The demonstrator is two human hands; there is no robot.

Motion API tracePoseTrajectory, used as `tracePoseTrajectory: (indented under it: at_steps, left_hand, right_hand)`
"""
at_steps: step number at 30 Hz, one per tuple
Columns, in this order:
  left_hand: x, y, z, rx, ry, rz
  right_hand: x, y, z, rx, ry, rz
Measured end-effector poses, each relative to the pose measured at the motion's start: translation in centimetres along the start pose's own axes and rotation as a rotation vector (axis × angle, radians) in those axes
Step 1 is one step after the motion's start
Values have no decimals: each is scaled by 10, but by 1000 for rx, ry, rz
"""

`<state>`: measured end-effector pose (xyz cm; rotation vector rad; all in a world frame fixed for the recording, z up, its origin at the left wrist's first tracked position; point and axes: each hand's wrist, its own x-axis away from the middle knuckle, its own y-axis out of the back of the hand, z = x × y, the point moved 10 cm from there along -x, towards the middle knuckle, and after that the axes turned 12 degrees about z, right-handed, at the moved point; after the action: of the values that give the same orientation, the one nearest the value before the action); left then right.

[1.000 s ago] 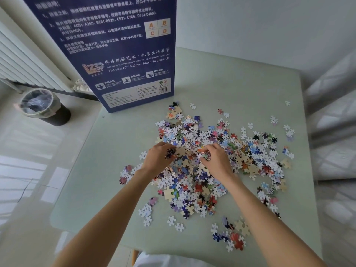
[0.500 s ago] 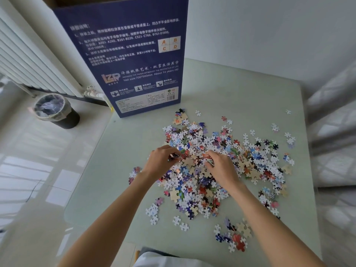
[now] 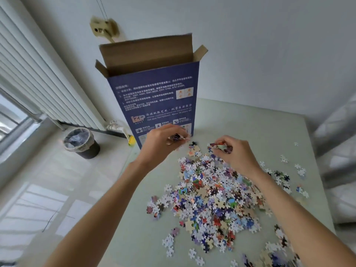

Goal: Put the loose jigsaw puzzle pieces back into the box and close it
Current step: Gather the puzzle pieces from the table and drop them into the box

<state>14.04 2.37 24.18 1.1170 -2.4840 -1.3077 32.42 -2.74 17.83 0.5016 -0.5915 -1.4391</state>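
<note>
Left of the tall blue cardboard box (image 3: 154, 97), a black bin (image 3: 81, 142); box upright, flaps open; before its foot, left hand (image 3: 161, 143) clutching puzzle pieces; right hand (image 3: 234, 153) gripping more, over the scattered colourful jigsaw pieces (image 3: 212, 197) on the pale green table (image 3: 240, 116)

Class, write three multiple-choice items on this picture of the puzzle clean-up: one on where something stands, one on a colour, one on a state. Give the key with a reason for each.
1. Where is the bin?
A. on the table
B. on the floor left of the table
C. inside the box

2. What colour is the printed face of the box?
A. dark blue
B. red
C. green

3. How is the top of the box?
A. taped shut
B. flaps open
C. covered by a cloth

Key: 1 B, it stands on the floor tiles by the radiator. 2 A, white text on dark blue. 3 B, the brown flaps stand up, while the left hand and right hand each hold puzzle pieces.
</note>
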Motion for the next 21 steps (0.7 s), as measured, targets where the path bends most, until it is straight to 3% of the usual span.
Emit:
tracePoseTrajectory:
  at_steps: [9,14,21]
  left_hand:
    - [-89,167,-7,-340,-255,-373]
    - [-122,151,38,-505,-274,-190]
    - [-138,153,92,-358,52,-57]
  right_hand:
    - [-90,79,105,-14,241,-143]
    - [-140,102,136,-1,339,-196]
    - [-197,103,194,166,494,-173]
